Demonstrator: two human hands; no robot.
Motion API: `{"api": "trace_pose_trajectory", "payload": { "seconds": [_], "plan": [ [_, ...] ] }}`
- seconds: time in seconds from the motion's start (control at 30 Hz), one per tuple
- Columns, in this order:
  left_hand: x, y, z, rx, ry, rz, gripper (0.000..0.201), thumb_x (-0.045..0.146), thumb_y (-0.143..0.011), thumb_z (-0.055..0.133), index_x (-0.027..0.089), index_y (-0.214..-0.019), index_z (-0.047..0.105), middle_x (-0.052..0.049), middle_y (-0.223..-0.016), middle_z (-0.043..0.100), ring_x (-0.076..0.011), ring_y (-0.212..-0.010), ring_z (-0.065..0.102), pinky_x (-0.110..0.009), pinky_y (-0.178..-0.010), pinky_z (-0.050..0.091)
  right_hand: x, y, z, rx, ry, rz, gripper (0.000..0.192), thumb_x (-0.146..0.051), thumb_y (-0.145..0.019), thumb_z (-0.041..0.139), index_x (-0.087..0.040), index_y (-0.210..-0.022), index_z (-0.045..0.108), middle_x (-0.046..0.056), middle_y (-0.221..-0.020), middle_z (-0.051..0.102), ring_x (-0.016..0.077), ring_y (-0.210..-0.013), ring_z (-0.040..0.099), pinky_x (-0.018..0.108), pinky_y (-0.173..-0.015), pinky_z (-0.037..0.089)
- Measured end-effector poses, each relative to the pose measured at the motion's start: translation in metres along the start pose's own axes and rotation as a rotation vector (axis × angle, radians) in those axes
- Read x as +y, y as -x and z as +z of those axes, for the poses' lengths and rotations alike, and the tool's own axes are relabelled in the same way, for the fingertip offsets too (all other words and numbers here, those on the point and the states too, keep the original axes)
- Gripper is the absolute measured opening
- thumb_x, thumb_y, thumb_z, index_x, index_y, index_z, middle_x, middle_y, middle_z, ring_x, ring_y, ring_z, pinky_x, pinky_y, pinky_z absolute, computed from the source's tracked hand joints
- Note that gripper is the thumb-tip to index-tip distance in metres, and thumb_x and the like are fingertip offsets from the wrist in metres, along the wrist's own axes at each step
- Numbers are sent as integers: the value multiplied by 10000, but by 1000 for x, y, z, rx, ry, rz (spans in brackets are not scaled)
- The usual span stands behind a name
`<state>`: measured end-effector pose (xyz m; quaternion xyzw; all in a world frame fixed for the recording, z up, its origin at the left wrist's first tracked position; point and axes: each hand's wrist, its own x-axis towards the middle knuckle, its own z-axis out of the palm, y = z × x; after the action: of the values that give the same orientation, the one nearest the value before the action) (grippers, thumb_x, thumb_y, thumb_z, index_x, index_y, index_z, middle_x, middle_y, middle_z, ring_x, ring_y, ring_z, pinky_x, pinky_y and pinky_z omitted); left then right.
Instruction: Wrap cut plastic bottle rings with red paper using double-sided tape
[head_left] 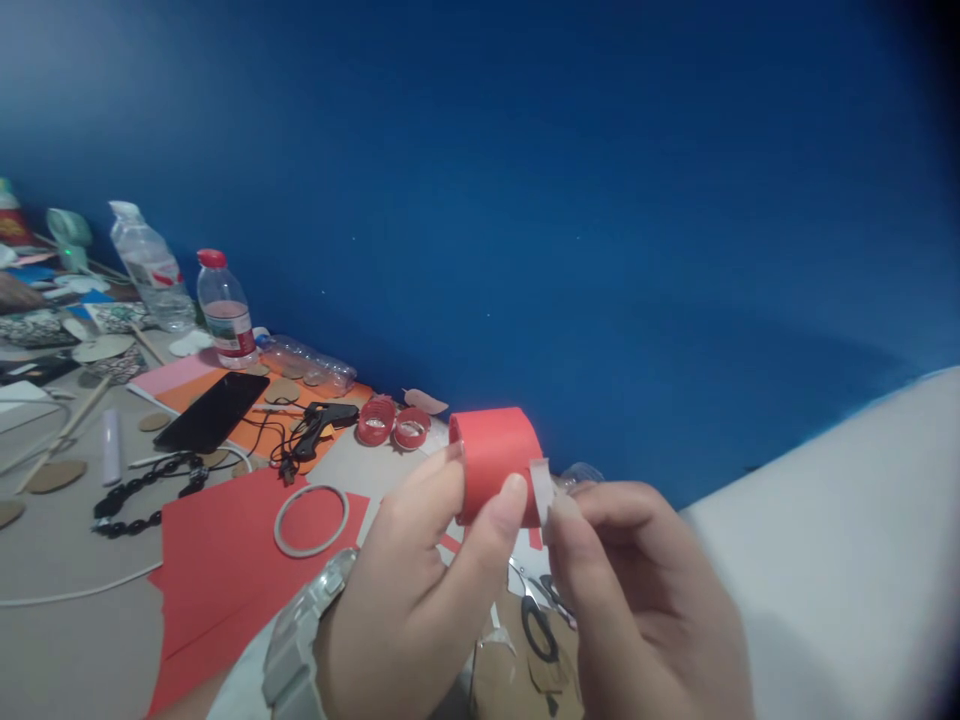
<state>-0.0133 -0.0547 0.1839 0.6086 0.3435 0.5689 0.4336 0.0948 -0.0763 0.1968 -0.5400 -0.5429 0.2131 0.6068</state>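
While your left hand (420,590) clamps its fingers on the red paper roll (496,462) above the surface (67,640), your right hand (645,590) pinches a white tape strip (541,490) at its right edge.

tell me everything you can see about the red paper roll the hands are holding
The red paper roll is a short, wide band of matte red paper curled into an open cylinder, lying on its side in the air above the cluttered table. The left hand pinches it, thumb on the front and fingers behind. The right hand presses a small whitish strip, which looks like tape, against its right edge. Its surface looks smooth and uncreased; the inside is hidden from this view.
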Motion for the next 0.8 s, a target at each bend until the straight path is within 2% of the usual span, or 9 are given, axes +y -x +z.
{"api": "trace_pose_trajectory", "payload": {
  "seconds": [0.33, 0.5, 0.67, 0.8],
  "plan": [
    [0, 0, 6, 25, 17, -38, 221, 319, -959, 427, 264, -982, 640, 8, -867, 630, -160, -833, 574, -302, -776, 448, 1, 3, 6, 93, -20, -52, 170, -212, -839, 600, -234, -674, 561, -51, -581, 548, 103, -510, 475, 224, -456, 350],
    [-1, 4, 6, 48, -17, -27, 148, 327, -928, 492, 261, -914, 623, 12, -889, 641, -163, -859, 584, -297, -810, 458, 0, 3, 6, 109, -43, -53, 167, -208, -830, 605, -228, -666, 576, -50, -597, 569, 93, -526, 497, 212, -469, 365],
    [-1, 3, 5, 71, 73, -36, 105, 275, -890, 581, 296, -973, 641, 47, -972, 681, -126, -919, 620, -223, -844, 480, 0, 0, 5, 101, -46, -64, 160, -214, -827, 590, -232, -669, 607, -37, -577, 569, 101, -503, 485, 210, -458, 382],
    [-3, -1, 2, 105, 145, -80, 184, 248, -821, 676, 292, -997, 651, 35, -1132, 677, -165, -1072, 606, -226, -848, 504, -1, -1, 3, 122, -143, -5, 172, -259, -869, 557, -236, -729, 654, -38, -546, 518, 97, -450, 471, 203, -415, 389]
  ]
}}
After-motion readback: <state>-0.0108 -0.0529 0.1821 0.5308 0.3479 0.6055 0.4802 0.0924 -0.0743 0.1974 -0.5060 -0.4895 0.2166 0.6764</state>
